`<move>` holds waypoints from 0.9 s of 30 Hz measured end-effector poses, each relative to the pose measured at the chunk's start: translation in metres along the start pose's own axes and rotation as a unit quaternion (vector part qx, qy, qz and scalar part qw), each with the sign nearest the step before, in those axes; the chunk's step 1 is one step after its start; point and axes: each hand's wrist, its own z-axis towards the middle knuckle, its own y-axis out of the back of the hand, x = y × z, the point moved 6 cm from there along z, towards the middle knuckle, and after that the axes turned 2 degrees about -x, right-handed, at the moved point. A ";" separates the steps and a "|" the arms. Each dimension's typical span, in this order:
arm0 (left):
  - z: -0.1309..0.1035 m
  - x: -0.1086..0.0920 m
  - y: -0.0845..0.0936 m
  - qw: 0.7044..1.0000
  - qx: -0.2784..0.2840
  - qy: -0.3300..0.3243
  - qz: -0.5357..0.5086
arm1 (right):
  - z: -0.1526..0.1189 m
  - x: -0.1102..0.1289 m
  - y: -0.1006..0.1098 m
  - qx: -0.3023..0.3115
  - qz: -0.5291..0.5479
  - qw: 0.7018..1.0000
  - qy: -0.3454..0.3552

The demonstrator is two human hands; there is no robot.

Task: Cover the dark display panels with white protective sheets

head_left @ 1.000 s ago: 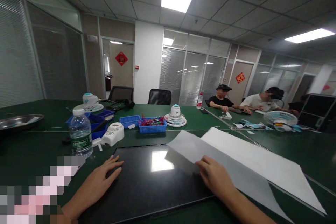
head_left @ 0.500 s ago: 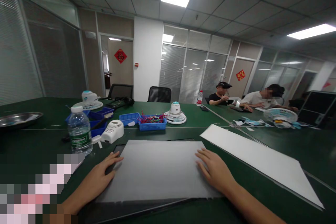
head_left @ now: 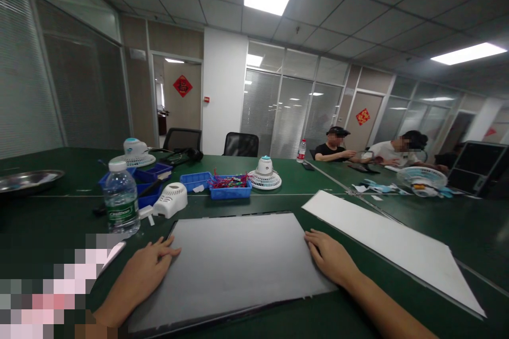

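A grey translucent sheet [head_left: 238,265] lies over a thin dark panel [head_left: 222,319], whose edge shows along the sheet's near side. At the sheet's left edge rests my left hand [head_left: 149,270], fingers spread, the fingertips on its surface. My right hand [head_left: 332,257] touches the right edge with its fingers extended. Neither hand grips anything. A clear water bottle [head_left: 120,201] and a white fan housing [head_left: 170,199] stand beyond my left hand.
Behind the sheet are a blue tray [head_left: 230,192] of red wires and a small white fan [head_left: 265,174]. A white board [head_left: 393,243] lies at the right. Two people sit at the far right, near a fan cage [head_left: 422,177]. A metal tray [head_left: 29,181] is far left.
The grey sheet has shifted left and toward me, covering more of the dark panel. My left hand moved slightly left and down, my right hand slightly right.
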 end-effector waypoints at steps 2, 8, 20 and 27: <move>-0.004 -0.006 0.008 1.000 -0.001 0.019 0.003 | 0.001 -0.001 -0.003 0.006 0.002 1.000 0.003; -0.011 -0.017 0.019 0.998 0.016 0.058 0.031 | 0.003 -0.008 -0.010 0.043 0.049 0.998 0.003; -0.009 -0.006 0.013 0.999 -0.025 0.043 0.004 | 0.004 -0.014 -0.022 0.068 0.096 0.993 -0.011; -0.010 -0.007 0.012 0.999 -0.032 0.020 -0.014 | 0.012 -0.022 -0.018 0.027 0.102 0.993 -0.049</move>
